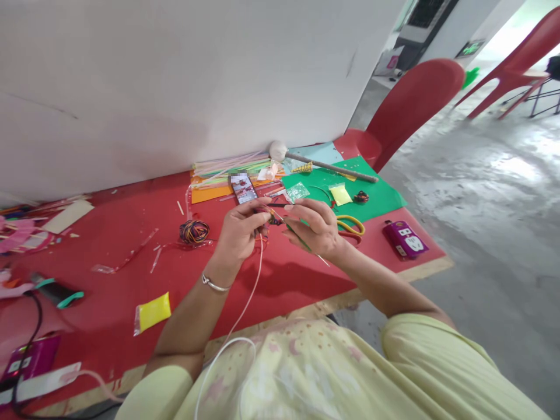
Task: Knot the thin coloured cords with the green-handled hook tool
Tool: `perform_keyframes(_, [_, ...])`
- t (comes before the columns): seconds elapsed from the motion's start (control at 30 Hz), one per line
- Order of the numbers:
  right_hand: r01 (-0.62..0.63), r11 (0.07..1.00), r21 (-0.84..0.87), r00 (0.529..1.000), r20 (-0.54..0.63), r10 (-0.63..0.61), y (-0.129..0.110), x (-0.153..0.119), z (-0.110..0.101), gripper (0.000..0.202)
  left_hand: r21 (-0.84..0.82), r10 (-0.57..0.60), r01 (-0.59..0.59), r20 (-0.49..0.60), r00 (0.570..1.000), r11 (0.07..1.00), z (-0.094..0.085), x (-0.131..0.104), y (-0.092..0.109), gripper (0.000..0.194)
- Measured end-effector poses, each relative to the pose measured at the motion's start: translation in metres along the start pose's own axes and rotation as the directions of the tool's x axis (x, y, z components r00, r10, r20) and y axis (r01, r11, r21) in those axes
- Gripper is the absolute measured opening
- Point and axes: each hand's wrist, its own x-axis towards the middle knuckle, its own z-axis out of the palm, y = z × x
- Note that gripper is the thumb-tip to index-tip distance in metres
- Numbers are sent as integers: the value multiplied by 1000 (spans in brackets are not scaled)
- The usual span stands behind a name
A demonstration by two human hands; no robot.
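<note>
two red chairs (415,108), two yellow packets (154,313), one phone (244,189) and what look like two purple sockets (405,240).

Pale yellow shirt (315,373), short sleeves (431,344); pink moons and stars on front. Silver-coloured bangle (214,284) beyond shirt's left sleeve.

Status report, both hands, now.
Left hand on small dark piece, partly hidden. Right hand pinching dark strand. Phone close beyond left hand.

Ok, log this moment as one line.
left hand: holding small dark yarn piece | right hand: at same piece, thin tool in grip | yarn ball: on red surface | phone: beyond hands
</note>
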Motion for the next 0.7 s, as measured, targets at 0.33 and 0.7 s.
perform_keyframes(0.33, [-345, 936, 66, 937, -36, 348, -29, -5, 30, 27, 9, 251, -253, -167, 953, 967, 11, -5, -20, 41])
perform_keyframes(0.7, [-368, 924, 100, 929, 1, 370, -27, 2, 33, 25, 20, 240, -240, -172, 956, 971, 9, 1, -18, 40])
